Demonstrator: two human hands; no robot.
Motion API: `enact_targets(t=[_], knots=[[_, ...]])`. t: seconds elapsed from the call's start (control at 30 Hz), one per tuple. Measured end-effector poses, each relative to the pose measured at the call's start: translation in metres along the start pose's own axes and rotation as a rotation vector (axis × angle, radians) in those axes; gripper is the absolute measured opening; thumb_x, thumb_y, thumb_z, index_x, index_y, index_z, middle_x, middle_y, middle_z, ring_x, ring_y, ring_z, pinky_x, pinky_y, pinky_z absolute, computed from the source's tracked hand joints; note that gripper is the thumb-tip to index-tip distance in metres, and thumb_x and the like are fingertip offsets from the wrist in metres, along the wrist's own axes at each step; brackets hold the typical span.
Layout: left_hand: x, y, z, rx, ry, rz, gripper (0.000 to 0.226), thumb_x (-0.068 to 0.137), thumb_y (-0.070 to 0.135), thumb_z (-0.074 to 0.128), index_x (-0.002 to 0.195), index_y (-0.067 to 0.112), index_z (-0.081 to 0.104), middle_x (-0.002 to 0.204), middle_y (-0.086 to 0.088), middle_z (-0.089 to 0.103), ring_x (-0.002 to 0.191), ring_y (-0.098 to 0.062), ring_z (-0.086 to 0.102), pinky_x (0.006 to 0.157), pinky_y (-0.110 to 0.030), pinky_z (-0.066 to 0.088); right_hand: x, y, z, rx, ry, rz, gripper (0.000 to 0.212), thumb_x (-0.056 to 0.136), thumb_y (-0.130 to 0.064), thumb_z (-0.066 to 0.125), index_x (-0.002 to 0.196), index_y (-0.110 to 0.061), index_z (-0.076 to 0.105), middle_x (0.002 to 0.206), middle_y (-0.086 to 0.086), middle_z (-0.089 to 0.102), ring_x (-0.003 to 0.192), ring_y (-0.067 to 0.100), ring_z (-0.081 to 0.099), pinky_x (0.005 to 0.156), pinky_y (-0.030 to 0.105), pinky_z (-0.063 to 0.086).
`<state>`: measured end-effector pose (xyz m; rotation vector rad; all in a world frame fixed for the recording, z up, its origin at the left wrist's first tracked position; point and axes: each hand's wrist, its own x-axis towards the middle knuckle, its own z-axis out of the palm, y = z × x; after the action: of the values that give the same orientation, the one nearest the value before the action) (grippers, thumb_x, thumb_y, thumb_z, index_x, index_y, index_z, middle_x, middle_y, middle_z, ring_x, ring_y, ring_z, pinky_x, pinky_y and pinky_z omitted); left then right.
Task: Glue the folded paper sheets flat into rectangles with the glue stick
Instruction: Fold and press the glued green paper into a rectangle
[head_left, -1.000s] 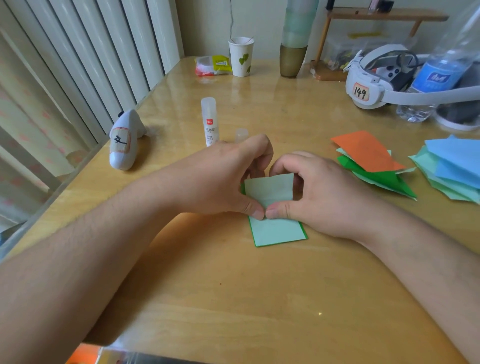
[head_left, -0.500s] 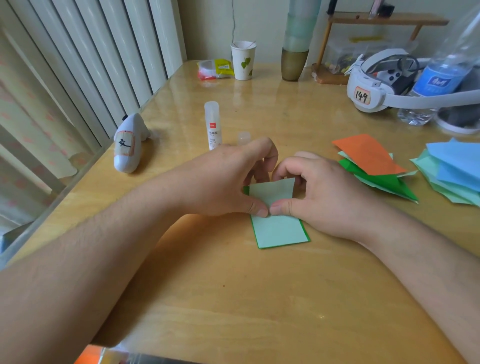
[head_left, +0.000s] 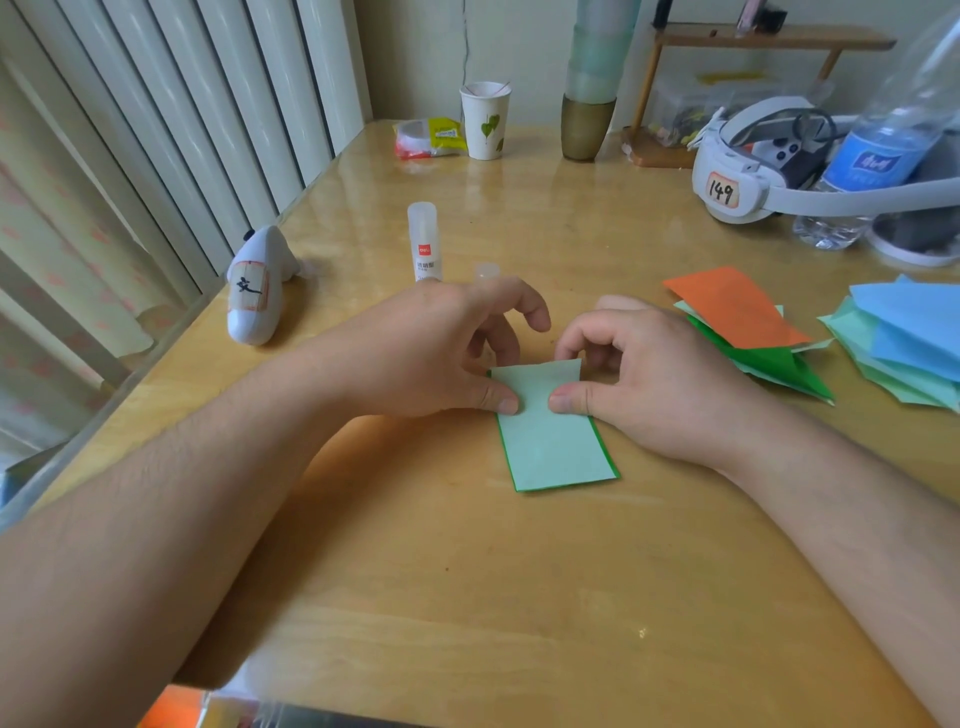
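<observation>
A folded green paper sheet, pale side up with a dark green rim, lies flat on the wooden table. My left hand presses its thumb on the sheet's left edge, with its fingers curled at the far edge. My right hand presses its thumb on the right edge; its curled fingers touch the far right corner, which lifts slightly. The uncapped glue stick stands behind my left hand, its clear cap beside it.
A pile of orange and green folded sheets and a blue and pale green pile lie at the right. A white shark-shaped object sits near the left table edge. A paper cup, a headset and a water bottle stand at the back.
My two thumbs, which met at the middle of the sheet, have slid apart toward its left and right edges. The sheet stays in place.
</observation>
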<state>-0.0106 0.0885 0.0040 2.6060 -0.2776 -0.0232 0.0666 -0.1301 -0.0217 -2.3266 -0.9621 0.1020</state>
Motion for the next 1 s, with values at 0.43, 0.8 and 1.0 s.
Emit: enact_targets(t=[0.43,0.8,1.0], knots=[[0.005,0.002,0.007,-0.025,0.042,0.036,0.068,0.078,0.03,0.09,0.132,0.042,0.051,0.091,0.017,0.07,0.088,-0.008,0.058,0.076,-0.01,0.044,0.003,-0.005,0.009,-0.066,0.056,-0.04,0.022,0.077,-0.046,0.087,0.085,-0.035,0.07,0.087,-0.007,0.052,0.082,0.002,0.053,0.061,0.023,0.033],[0.004,-0.004,0.002,0.007,0.012,-0.001,0.071,0.082,0.032,0.087,0.139,0.047,0.048,0.093,0.022,0.07,0.09,-0.005,0.058,0.076,-0.008,0.042,0.006,0.002,0.006,-0.044,0.101,-0.027,0.018,0.078,-0.04,0.087,0.082,-0.035,0.07,0.087,-0.007,0.055,0.084,0.008,0.057,0.078,0.038,0.05],[0.008,0.002,0.012,-0.021,0.076,0.038,0.068,0.084,0.027,0.084,0.142,0.042,0.05,0.093,0.015,0.07,0.088,-0.011,0.061,0.079,-0.016,0.047,0.006,-0.002,0.011,-0.051,0.107,-0.063,0.017,0.082,-0.04,0.085,0.085,-0.032,0.071,0.086,-0.007,0.053,0.084,0.014,0.055,0.077,0.039,0.05]])
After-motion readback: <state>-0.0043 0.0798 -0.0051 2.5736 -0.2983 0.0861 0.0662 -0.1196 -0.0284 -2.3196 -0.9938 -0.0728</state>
